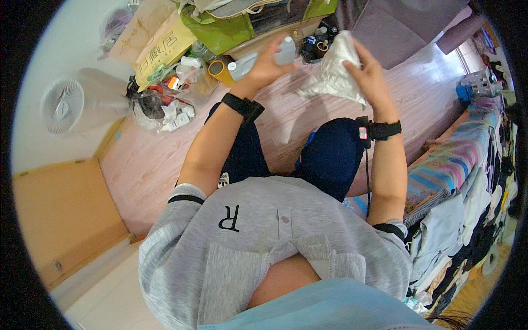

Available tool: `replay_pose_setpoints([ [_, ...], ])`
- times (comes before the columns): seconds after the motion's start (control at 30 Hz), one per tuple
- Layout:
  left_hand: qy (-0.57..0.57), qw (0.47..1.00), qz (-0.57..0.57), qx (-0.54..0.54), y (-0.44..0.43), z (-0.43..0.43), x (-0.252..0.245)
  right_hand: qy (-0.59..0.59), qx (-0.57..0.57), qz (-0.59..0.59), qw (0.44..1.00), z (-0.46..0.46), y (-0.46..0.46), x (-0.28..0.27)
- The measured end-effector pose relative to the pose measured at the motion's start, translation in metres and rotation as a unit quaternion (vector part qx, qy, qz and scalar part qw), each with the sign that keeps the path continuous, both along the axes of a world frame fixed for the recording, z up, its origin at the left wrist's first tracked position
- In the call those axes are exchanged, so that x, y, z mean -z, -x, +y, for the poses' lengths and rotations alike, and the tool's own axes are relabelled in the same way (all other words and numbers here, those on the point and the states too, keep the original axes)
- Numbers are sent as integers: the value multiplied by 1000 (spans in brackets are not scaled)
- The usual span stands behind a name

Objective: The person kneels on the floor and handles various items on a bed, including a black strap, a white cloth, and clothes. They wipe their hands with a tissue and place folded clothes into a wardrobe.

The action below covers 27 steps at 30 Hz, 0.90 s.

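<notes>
My right hand (370,72) grips a crumpled white piece, a thin plastic bag or cloth (336,70), which hangs spread out over the floor. With its fingers apart, my left hand (266,66) is raised to the left of it and holds nothing. Behind the left hand, and partly hidden by it, are a clear plastic jug with a white cap (243,66) and another translucent white-capped bottle (286,51). A yellow cylindrical container (220,72) stands just left of the jug.
Filled plastic bags (165,99) lie on the wood-pattern floor (272,123) at left, below a yellow paper bag (159,51) bearing writing. Dark bottles (315,45) stand at the back. A white round fan (63,107) is by the wall. Clothes (437,227) hang along the right.
</notes>
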<state>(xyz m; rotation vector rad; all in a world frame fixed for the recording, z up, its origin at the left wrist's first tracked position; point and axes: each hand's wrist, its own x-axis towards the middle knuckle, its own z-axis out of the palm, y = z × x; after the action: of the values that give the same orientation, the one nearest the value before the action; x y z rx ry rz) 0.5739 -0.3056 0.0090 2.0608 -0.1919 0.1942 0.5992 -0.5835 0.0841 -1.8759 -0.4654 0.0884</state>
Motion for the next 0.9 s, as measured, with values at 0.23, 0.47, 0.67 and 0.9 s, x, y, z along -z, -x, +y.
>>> replay_pose_setpoints([
  [0.23,10,971,39,238,2,-30,7,-113,-210,211,948,18,1,0],
  [0.47,501,821,245,119,19,-34,-20,-510,-183,493,680,4,-9,34],
  [0.67,580,780,214,101,16,-30,-29,-356,-112,486,790,29,24,40],
  [0.9,499,835,216,84,17,-28,-17,-188,-69,483,852,32,22,37],
])
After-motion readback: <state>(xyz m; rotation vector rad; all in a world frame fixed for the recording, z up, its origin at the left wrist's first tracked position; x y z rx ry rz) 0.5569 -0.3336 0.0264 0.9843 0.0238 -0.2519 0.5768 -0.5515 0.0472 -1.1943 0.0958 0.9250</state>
